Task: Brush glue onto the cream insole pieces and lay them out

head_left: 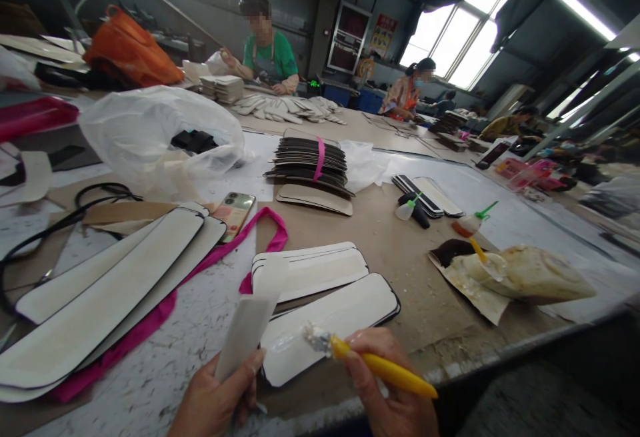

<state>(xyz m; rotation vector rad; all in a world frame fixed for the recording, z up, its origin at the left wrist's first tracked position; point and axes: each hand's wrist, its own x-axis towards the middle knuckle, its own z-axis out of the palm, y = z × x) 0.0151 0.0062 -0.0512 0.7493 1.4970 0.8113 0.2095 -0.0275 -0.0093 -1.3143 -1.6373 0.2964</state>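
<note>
My left hand (215, 400) pinches a narrow white strip (253, 320) and holds it upright near the table's front edge. My right hand (387, 387) grips a yellow-handled brush (373, 362); its wet bristles touch the near end of a white, black-edged flat piece (340, 320) lying in front of me. A second piece of the same kind (313, 270) lies just behind it.
Long white pieces (100, 297) lie on a pink ribbon at left, beside a phone (233, 210). A banded dark stack (310, 160), glue bottles (407, 209), a glue-caked lump (530, 274) and a plastic bag (160, 137) sit farther back. Other people work at the far end.
</note>
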